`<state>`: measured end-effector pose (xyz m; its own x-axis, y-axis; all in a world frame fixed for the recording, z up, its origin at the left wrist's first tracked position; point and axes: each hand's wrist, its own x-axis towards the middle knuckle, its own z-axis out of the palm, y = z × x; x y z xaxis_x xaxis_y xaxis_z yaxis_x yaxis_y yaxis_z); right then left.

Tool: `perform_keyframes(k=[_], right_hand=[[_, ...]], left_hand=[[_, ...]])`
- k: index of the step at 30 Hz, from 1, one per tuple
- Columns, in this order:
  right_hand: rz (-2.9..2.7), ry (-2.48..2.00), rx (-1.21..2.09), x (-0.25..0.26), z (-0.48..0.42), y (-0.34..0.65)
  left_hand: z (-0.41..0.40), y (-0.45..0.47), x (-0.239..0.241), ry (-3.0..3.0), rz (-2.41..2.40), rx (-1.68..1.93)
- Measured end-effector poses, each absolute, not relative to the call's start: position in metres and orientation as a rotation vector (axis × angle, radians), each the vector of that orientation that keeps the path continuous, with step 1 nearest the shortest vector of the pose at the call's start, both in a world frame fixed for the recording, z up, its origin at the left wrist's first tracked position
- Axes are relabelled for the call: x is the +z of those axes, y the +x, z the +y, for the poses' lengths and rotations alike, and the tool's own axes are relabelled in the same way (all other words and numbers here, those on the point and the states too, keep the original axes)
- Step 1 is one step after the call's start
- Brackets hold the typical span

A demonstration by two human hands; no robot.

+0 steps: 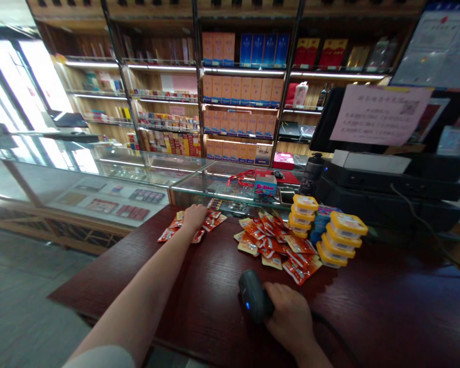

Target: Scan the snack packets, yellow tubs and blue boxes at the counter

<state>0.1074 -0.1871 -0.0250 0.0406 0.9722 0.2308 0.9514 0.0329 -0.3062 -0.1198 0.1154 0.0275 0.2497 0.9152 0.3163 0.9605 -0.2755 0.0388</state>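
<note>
My right hand (289, 314) is wrapped round the handle of a black barcode scanner (252, 296), which has a blue light lit and a cable trailing right. At the far left of the dark red counter, my left hand (194, 217) rests on a small group of orange-red snack packets (214, 221). Its fingers are mostly hidden behind the back of the hand, so I cannot tell whether they grip a packet. A larger heap of the same packets (272, 240) lies beyond the scanner, between the two hands and the stacked tubs.
Yellow-lidded tubs (341, 237) stand stacked right of the heap, with a second stack (302, 214) behind. A black monitor (324, 120) bearing a pink paper sign is at the right. Glass display cases (138, 171) and shelves of boxes run along the back.
</note>
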Motion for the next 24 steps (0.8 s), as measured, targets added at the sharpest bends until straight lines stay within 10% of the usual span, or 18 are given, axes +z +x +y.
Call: perform_keyframes(k=[24], right_hand=[[-2.01, -1.936, 0.028, -0.015, -0.199, 0.108]], left_hand=[[-0.011, -0.098, -0.041, -2.157, -1.671, -3.072]])
